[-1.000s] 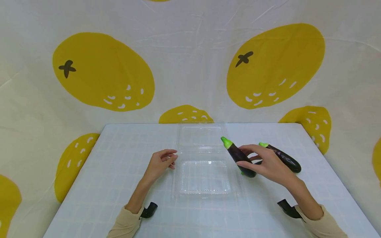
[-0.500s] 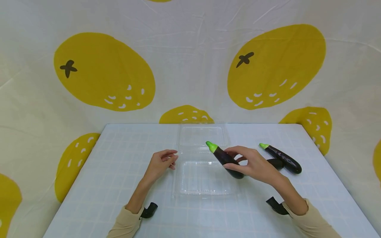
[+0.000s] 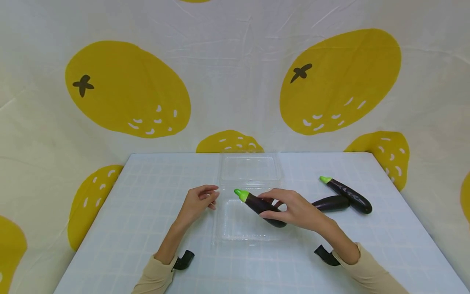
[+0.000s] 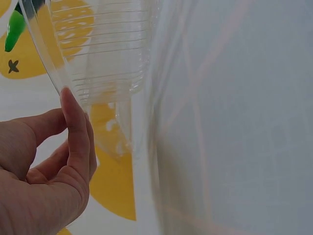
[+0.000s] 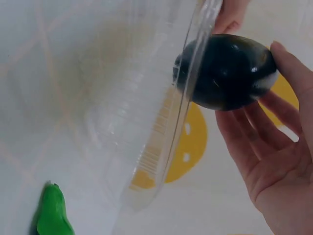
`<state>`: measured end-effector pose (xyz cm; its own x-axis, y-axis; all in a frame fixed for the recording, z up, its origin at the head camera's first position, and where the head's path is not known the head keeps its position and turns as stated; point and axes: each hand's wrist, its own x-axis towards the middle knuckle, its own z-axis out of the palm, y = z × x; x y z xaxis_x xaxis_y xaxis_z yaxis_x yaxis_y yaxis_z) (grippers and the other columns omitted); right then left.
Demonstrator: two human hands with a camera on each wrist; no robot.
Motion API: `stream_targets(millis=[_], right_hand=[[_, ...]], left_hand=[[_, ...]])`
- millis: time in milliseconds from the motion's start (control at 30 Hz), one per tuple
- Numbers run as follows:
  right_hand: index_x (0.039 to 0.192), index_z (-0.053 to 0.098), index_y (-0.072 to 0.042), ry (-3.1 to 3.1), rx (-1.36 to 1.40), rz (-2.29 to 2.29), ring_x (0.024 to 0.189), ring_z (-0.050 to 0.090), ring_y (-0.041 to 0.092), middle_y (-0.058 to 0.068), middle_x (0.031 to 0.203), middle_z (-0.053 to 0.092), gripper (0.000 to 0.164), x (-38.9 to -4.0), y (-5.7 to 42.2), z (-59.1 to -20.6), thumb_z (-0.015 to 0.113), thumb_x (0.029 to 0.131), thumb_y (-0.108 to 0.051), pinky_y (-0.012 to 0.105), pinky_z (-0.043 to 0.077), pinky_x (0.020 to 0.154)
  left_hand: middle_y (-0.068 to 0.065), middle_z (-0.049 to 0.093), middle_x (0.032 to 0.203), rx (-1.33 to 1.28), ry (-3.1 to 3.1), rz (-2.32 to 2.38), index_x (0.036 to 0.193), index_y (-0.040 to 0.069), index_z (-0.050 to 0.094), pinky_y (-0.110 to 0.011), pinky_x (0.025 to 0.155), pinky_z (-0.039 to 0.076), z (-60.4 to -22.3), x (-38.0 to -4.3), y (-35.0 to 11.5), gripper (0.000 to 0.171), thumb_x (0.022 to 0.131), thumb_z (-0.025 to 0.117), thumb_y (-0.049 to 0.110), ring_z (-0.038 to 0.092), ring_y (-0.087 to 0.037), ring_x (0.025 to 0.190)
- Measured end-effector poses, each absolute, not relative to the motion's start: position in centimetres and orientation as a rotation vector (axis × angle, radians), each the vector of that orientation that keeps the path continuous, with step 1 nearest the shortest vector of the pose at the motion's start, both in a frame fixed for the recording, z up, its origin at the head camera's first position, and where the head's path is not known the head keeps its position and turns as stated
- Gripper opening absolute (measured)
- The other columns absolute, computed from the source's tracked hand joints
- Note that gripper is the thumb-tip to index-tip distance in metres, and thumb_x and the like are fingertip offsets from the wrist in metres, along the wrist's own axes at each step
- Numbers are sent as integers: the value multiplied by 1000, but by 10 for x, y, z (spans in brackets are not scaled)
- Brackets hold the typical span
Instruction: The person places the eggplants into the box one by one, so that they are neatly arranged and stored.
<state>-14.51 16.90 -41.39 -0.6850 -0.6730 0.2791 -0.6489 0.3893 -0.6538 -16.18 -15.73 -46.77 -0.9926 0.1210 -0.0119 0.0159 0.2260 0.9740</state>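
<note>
The right hand (image 3: 299, 209) clamps thumb and fingers on one eggplant (image 3: 261, 208), over the clear container (image 3: 235, 226); the eggplant's long axis slants, green stem (image 3: 241, 194) toward ten o'clock. The left hand (image 3: 196, 203), fingers loosely bent, is at the container's nine o'clock.

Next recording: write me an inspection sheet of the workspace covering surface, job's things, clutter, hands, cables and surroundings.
Surface: pale tabletop with faint check lines.
Job's things: clear container with its lid laid back; held eggplant over the base; nearer loose eggplant and farther loose eggplant to the right.
Clutter: nothing seen.
Hands: right hand grips the held eggplant; left hand, fingers loosely bent, is at the container's left edge, contact unclear.
Cables: nothing seen.
Surroundings: white backdrop printed with yellow shapes.
</note>
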Motion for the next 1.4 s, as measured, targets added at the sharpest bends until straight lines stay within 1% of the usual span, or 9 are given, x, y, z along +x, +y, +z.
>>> stream_targets(millis=[133, 267, 500, 633, 767, 900, 967, 1233, 1400], right_hand=[[129, 68, -15, 2573, -1276, -1159, 93, 66, 6, -9, 113, 70, 42, -145, 164, -421, 80, 92, -31, 27, 60, 79], [130, 69, -15, 2538, -1306, -1112, 95, 65, 6, -9, 114, 70, 42, -143, 160, -430, 78, 94, -32, 26, 59, 80], [130, 71, -14, 2516, -1350, -989, 89, 62, 6, -10, 114, 70, 42, -140, 154, -440, 75, 95, -37, 28, 58, 77], [130, 71, -15, 2493, -1309, -946, 90, 62, 8, -9, 115, 70, 43, -138, 151, -441, 73, 96, -40, 28, 57, 78], [132, 70, -16, 2466, -1223, -912, 99, 62, 6, -8, 121, 70, 46, -136, 149, -442, 73, 96, -44, 28, 56, 84], [131, 69, -13, 2447, -1161, -908, 101, 62, 5, -6, 121, 70, 50, -135, 147, -444, 74, 94, -46, 29, 56, 87], [129, 69, -10, 2436, -1149, -915, 100, 63, 5, -5, 118, 71, 50, -135, 146, -446, 74, 94, -46, 28, 57, 86], [123, 72, -14, 2423, -1119, -892, 98, 62, 4, -8, 114, 71, 41, -133, 144, -451, 73, 95, -44, 27, 55, 88], [121, 73, -13, 2426, -1135, -887, 100, 63, 5, -7, 114, 71, 38, -132, 143, -452, 71, 97, -42, 28, 55, 89]], left_hand=[[-26, 69, 101, 128, 2392, 1901, 126, -9, 66, -30, 65, 62, -469, -162, -158, 34, 97, 72, 8, 67, -17, 66], [-27, 68, 101, 144, 2379, 1916, 127, -9, 66, -29, 65, 62, -469, -162, -158, 34, 97, 72, 7, 66, -17, 66], [-27, 68, 102, 137, 2360, 1919, 128, -8, 66, -26, 66, 61, -468, -163, -159, 35, 98, 71, 9, 66, -18, 68], [-29, 68, 103, 143, 2348, 1925, 128, -8, 66, -26, 67, 61, -468, -163, -159, 35, 98, 71, 9, 67, -18, 68], [-30, 67, 103, 163, 2343, 1931, 129, -9, 65, -27, 67, 61, -468, -163, -159, 35, 99, 70, 9, 67, -16, 68], [-30, 67, 102, 170, 2347, 1927, 128, -9, 65, -28, 67, 62, -468, -162, -159, 36, 99, 70, 11, 67, -17, 65], [-29, 67, 101, 173, 2349, 1918, 128, -9, 65, -28, 67, 62, -468, -163, -160, 37, 99, 71, 12, 68, -18, 65], [-26, 69, 106, 190, 2337, 1877, 131, -8, 63, -31, 67, 62, -467, -162, -160, 40, 97, 72, 8, 69, -27, 74], [-23, 69, 106, 214, 2352, 1865, 132, -9, 62, -32, 68, 62, -466, -161, -161, 40, 97, 72, 8, 69, -25, 72]])
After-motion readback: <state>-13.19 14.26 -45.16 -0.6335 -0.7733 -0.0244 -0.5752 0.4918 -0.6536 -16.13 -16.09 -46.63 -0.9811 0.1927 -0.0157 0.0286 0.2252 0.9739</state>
